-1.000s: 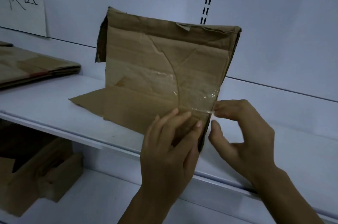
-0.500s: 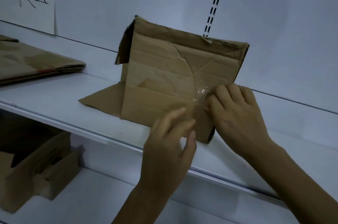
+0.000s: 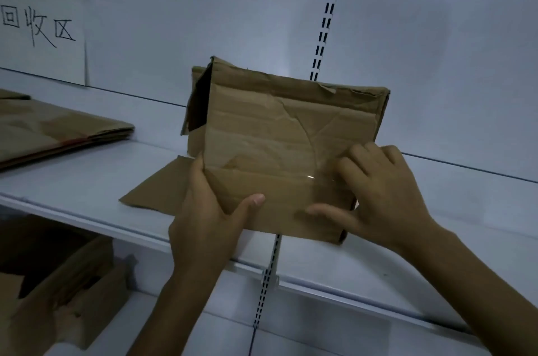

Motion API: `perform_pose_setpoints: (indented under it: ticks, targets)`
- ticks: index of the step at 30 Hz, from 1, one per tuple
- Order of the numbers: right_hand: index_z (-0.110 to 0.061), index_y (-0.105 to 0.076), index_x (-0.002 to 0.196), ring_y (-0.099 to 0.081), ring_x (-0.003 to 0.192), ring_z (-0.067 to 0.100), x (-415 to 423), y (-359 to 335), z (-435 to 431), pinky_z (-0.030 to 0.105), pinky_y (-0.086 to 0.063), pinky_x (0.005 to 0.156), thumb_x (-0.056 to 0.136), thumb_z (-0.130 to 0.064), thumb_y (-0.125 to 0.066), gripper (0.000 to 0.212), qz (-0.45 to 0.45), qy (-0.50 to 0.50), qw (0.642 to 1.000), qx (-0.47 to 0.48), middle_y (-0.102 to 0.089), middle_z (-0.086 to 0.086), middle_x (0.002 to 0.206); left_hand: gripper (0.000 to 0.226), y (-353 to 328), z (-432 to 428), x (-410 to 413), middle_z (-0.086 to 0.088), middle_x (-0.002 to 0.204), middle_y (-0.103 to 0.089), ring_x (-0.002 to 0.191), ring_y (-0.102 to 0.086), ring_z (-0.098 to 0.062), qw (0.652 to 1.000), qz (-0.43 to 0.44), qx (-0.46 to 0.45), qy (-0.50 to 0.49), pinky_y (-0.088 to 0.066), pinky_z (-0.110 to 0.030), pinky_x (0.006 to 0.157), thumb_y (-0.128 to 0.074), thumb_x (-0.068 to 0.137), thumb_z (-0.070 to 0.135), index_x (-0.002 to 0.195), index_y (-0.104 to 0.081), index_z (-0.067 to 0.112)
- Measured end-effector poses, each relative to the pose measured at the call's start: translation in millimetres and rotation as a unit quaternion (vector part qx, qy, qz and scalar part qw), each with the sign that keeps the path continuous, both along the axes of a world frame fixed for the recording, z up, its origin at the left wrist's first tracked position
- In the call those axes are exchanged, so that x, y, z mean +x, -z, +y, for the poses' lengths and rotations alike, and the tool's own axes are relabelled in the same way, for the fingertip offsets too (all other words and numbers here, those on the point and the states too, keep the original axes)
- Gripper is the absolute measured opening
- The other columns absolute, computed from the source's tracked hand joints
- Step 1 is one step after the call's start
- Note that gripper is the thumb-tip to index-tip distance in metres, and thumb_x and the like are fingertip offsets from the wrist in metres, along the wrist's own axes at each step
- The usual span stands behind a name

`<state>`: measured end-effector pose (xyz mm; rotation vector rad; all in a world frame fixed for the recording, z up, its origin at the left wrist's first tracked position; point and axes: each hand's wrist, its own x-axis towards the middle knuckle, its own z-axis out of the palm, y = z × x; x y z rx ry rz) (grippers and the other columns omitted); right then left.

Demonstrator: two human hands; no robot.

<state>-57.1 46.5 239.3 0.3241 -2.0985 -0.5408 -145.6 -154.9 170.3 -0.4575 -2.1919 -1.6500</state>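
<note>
On the upper white shelf [image 3: 87, 181], close to its front lip: a worn cardboard box [image 3: 276, 128], upright, one flap [image 3: 157, 189] splayed flat to the left. Gripped at the left front edge by the left hand [image 3: 203, 219], thumb across the face, fingers hooked round the corner. Worked on the right by the right hand [image 3: 384, 189], fingers bent with tips down on the strip of clear tape [image 3: 311, 178] along the front seam, thumb stretched low over the face; no telling of any pinch on a tape end. Probably midway through stripping tape so as to flatten the box. Next, most likely: catch a loose end with a nail, peel along the seam, brace hard with the left hand, pull slowly to spare the creased paper skin. Smooth white shelving all round, pale back panel [image 3: 436, 64], black slotted upright [image 3: 329, 15] behind the box. Further left, a stack of flattened cardboard [image 3: 58, 134] under a handwritten paper sign [image 3: 40, 29]; on the shelf below, open cartons [image 3: 58, 291], dim
</note>
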Motion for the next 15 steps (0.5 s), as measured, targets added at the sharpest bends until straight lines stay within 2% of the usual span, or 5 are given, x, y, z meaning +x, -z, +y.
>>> perform_pose_setpoints:
  ticks: [3, 5, 9, 12, 15]
  targets:
    - [-0.007, -0.063, 0.080, -0.045, 0.069, 0.025, -7, 21, 4, 0.031, -0.027, 0.064, 0.089, -0.023, -0.065, 0.018, 0.095, -0.012, 0.995, 0.002, -0.055, 0.010, 0.075, 0.107, 0, 1, 2, 0.002, 0.144, -0.042, 0.128, -0.044, -0.025, 1.000, -0.002, 0.001, -0.001, -0.038, -0.041, 0.096, -0.076, 0.063, 0.054, 0.148, -0.017, 0.026]
    - [-0.003, -0.065, 0.076, -0.045, 0.067, 0.027, -9, 35, 7, 0.030, -0.029, 0.061, 0.085, -0.003, -0.060, 0.010, 0.130, -0.019, 0.989, -0.066, -0.055, 0.014, 0.071, 0.109, -1, 2, 4, 0.002, 0.143, -0.043, 0.127, -0.045, -0.025, 1.000, -0.005, -0.006, -0.002, -0.039, -0.040, 0.094, -0.076, 0.061, 0.055, 0.148, -0.017, 0.026]
    - [-0.001, -0.063, 0.076, -0.053, 0.070, 0.025, -8, 38, 7, 0.035, -0.044, 0.061, 0.089, -0.008, -0.056, 0.017, 0.115, -0.073, 0.969, -0.205, -0.059, 0.012, 0.076, 0.111, -2, 6, 5, 0.001, 0.143, -0.044, 0.126, -0.046, -0.026, 1.000, -0.013, -0.021, -0.006, -0.040, -0.039, 0.091, -0.075, 0.059, 0.057, 0.148, -0.018, 0.026]
    - [-0.011, -0.060, 0.083, -0.050, 0.077, 0.004, -3, 33, 0, 0.013, -0.039, 0.070, 0.092, -0.016, -0.051, 0.014, 0.101, -0.146, 0.930, -0.321, -0.055, -0.006, 0.082, 0.117, -2, 6, 4, 0.001, 0.141, -0.046, 0.124, -0.047, -0.028, 1.000, -0.024, -0.013, 0.000, -0.041, -0.042, 0.092, -0.068, 0.049, 0.065, 0.147, -0.018, 0.027]
    - [-0.020, -0.057, 0.087, -0.053, 0.082, -0.002, 2, 32, -6, 0.008, -0.040, 0.072, 0.091, -0.019, -0.050, 0.008, 0.104, -0.189, 0.893, -0.395, -0.055, -0.015, 0.084, 0.120, -3, 6, 5, 0.000, 0.142, -0.045, 0.125, -0.047, -0.028, 1.000, -0.024, -0.009, 0.000, -0.041, -0.043, 0.093, -0.065, 0.046, 0.066, 0.148, -0.018, 0.026]
